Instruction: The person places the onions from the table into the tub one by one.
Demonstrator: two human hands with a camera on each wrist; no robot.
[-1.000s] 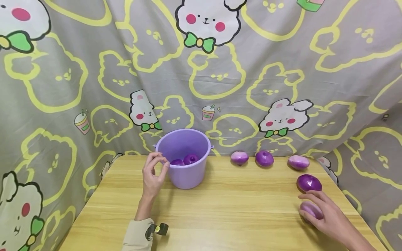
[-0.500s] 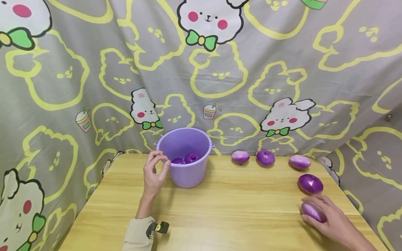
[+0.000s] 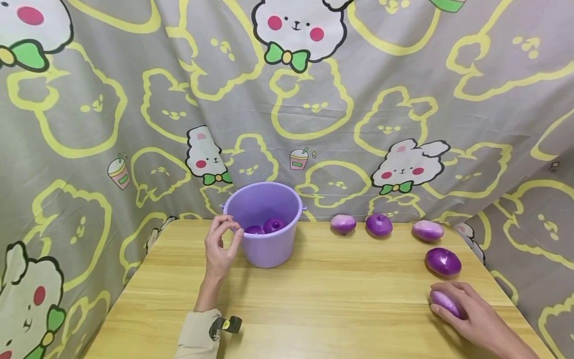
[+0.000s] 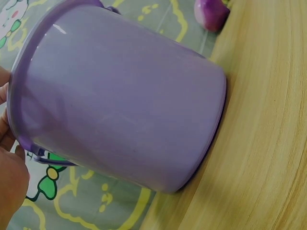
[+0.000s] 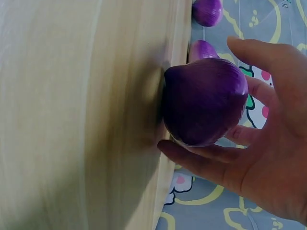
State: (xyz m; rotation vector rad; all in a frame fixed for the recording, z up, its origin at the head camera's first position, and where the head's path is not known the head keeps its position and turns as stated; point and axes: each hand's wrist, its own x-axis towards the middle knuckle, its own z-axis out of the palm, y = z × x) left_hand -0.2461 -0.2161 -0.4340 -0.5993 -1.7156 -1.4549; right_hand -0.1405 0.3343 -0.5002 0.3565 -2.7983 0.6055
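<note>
The bucket (image 3: 270,252) stands left of five onions (image 3: 378,225).

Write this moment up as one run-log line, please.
left hand: holds bucket by rim | right hand: curled around near onion | bucket: upright on table, two onions visible inside | table: four other onions

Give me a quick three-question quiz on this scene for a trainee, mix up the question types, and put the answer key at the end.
1. Count: besides the onion in the right hand, how many others lie on the table?
2. Multiple choice: what is the left hand holding?
A) an onion
B) the rim of the purple bucket
C) the patterned curtain
3. True or false: the purple bucket has no onions inside.

Key: 1. Four. 2. B. 3. False; two onions show inside it.
</note>
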